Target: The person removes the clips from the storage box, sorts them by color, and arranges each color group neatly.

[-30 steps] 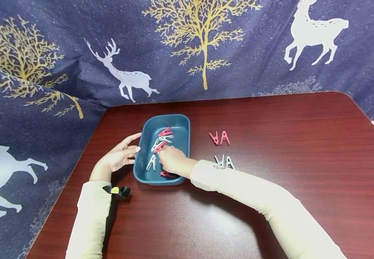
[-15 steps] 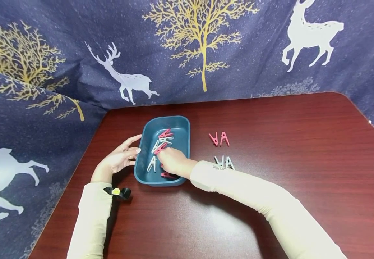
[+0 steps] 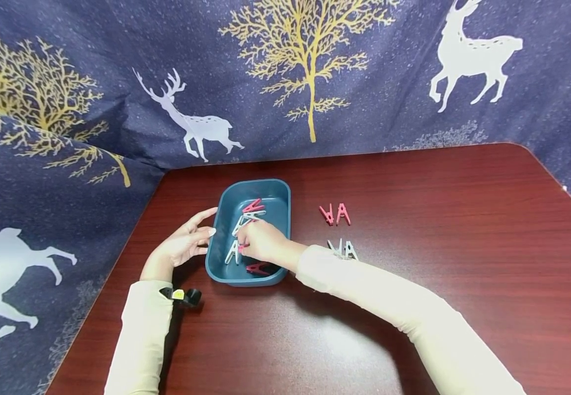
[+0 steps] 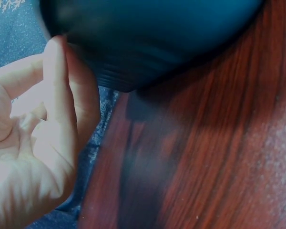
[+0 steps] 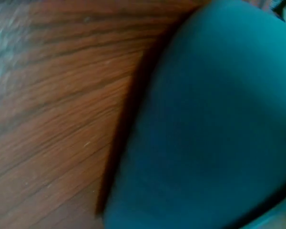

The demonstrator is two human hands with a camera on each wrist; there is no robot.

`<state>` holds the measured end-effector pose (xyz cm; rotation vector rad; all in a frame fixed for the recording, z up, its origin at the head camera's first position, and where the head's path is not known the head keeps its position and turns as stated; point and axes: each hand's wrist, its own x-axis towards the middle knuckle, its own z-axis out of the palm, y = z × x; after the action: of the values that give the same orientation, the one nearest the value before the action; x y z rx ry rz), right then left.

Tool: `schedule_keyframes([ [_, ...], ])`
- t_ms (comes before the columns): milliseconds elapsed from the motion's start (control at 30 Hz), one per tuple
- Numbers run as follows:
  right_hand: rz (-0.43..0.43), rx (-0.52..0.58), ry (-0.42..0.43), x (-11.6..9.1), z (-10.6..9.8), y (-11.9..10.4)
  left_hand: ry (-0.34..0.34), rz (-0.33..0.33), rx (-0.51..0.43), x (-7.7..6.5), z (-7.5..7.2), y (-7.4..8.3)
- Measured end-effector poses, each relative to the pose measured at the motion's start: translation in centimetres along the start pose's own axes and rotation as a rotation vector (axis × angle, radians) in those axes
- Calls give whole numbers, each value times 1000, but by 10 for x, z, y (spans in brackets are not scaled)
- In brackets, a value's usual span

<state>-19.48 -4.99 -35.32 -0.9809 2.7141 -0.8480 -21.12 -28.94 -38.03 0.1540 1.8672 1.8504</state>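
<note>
A blue rectangular bin [image 3: 276, 200] stands left of the table's middle, holding several pink and white clothespins. My left hand [image 3: 182, 241] is at its left side, fingers loosely extended with the tips at the wall. In the left wrist view that hand [image 4: 47, 124] meets the dark bin wall [image 4: 157, 38]. My right hand [image 3: 265, 241] reaches into the bin, fingers bent down among the clothespins. A white clothespin [image 3: 233, 252] lies beside its fingertips, with a bit of pink clothespin [image 3: 242, 248] showing under them. I cannot tell whether the fingers grip one.
Two pink clothespins [image 3: 343, 214] lie on the table right of the bin. Nearer me, two white clothespins [image 3: 349, 250] lie beside the right sleeve [image 3: 364, 280]. The brown table [image 3: 438, 219] reaches back to a blue cloth [image 3: 265, 120] with deer and trees.
Inside the bin, my right hand has shifted slightly left and now covers most of the pink clothespin that showed at its fingertips. My left hand stays at the bin's side.
</note>
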Motion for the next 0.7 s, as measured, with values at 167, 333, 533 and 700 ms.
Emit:
schedule_keyframes([
  [167, -7, 116, 62, -5, -9, 1, 5, -8, 17, 1, 0, 0],
  [333, 11, 223, 100, -10, -19, 3, 3, -7, 34, 1, 0, 0],
  [533, 50, 330, 169, -18, -26, 9, 16, -15, 47, -1, 4, 5],
  [700, 69, 460, 253, -27, -34, 14, 22, -22, 38, -2, 6, 7],
])
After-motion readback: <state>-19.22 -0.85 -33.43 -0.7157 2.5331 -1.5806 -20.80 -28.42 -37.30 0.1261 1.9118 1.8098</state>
